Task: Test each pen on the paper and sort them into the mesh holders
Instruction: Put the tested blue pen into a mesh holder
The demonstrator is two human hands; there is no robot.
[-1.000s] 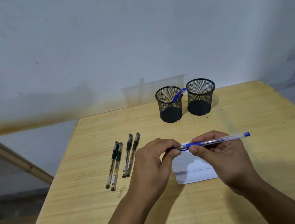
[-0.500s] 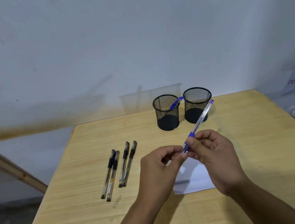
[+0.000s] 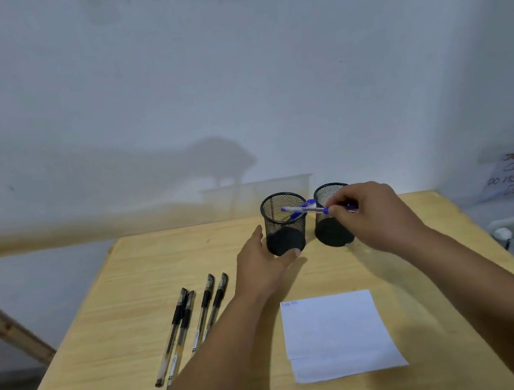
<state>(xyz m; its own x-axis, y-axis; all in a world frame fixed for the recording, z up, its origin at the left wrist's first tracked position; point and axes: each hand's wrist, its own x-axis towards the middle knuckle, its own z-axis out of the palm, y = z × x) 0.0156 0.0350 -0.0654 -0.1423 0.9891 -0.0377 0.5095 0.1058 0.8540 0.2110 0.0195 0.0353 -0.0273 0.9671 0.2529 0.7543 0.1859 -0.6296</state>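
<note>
A pale wooden surface (image 3: 133, 311) stands against a white wall and carries two black mesh holders, one sheet of paper and four black pens. The right hand (image 3: 376, 216) is raised over the holders, its grip closed on one blue pen (image 3: 305, 209), pinched between thumb and fingertips near its back end; the pen lies nearly level, its tip pointing left over the mouth of the left mesh holder (image 3: 284, 224). A second blue pen already leans inside that holder. The left hand (image 3: 261, 270) reaches forward with an open grip, fingers and thumb spread around the base of the left mesh holder. The right mesh holder (image 3: 330, 221) stands just beside it, partly behind the right hand. The paper (image 3: 338, 335) lies near the front edge between the forearms. The black pens (image 3: 191, 326) lie in a row left of the left forearm.
</note>
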